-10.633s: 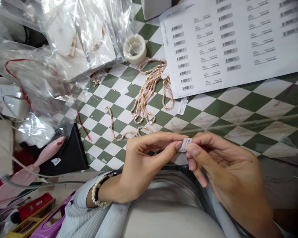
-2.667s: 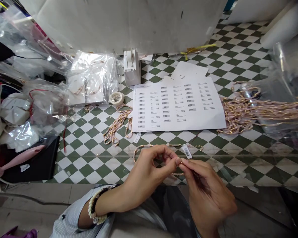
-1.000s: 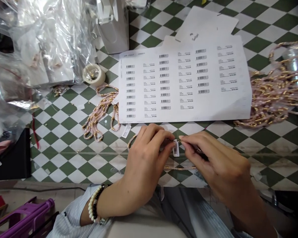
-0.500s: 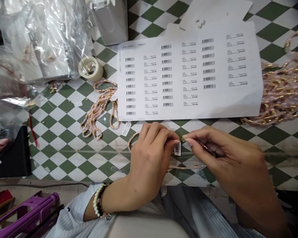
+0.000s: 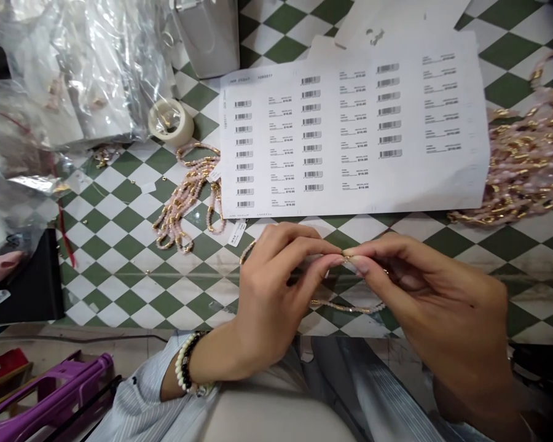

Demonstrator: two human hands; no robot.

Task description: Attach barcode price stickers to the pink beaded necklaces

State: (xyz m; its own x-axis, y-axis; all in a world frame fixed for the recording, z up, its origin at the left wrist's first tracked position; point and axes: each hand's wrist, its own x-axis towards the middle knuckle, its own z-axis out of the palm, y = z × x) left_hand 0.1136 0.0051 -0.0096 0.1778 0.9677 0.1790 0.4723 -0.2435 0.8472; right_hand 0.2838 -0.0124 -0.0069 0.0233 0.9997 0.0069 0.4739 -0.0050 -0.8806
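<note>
While left hand and right hand pinch a gold fitting near the necklace, fastening seems underway, next calling for a steady grip.

Over the near edge of the green-and-white diamond-checked tabletop, the bare left hand and bare right hand pinch thumb against forefinger, fingertips close together.

1. Gold end: tiny, pinched, its shape too small to tell.
2. Necklace: pink and gold beads; one stretch lies gently bowed at six o'clock from that end, a short curve shows at nine, between them hidden.
</note>
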